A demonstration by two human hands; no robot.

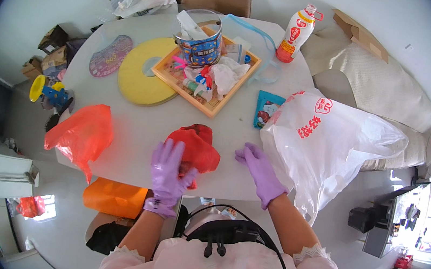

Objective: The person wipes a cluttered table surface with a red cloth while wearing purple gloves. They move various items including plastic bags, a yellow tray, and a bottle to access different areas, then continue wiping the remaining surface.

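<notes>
Both of my hands wear thin purple gloves. A crumpled red cloth (200, 153) with dark patches lies near the table's front edge. My left hand (166, 171) rests over the cloth's left side, fingers stretched forward; whether it presses on the cloth is hard to tell. To the right of the cloth, apart from it, my right hand (257, 170) hangs over the tabletop with its fingers close together and nothing visible in them. Just beyond that hand stands a white plastic bag (321, 136) with red print. A red plastic bag (85, 133) lies to the left, draped over the table's edge.
A wooden tray (215, 112) holds a clear-and-blue bucket (200, 49) and crumpled wrappers. Left of it lie a yellow disc (138, 71) and a purple fan (110, 56). A teal packet (267, 106) touches the white bag. A bottle (296, 33) stands at the back right.
</notes>
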